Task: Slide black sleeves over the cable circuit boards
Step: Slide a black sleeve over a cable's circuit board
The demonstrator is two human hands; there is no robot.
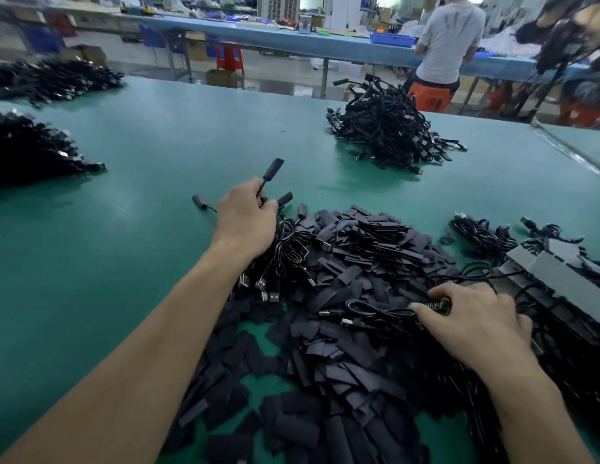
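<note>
A big heap of flat black sleeves (342, 329) covers the green table (158, 155) in front of me. My left hand (246, 219) grips a bunch of black cables whose sleeved ends (273, 169) stick up past my fingers; their USB plugs (268, 289) hang below my wrist. My right hand (472, 319) rests on the heap to the right and pinches a bare circuit board (441, 304) on a thin black cable (372, 309).
A pile of cables (392, 128) lies at the far middle of the table, and two more dark piles (30, 149) lie at the left. Grey trays (559, 276) and loose cables sit at the right. A person (449, 41) stands at a blue bench beyond.
</note>
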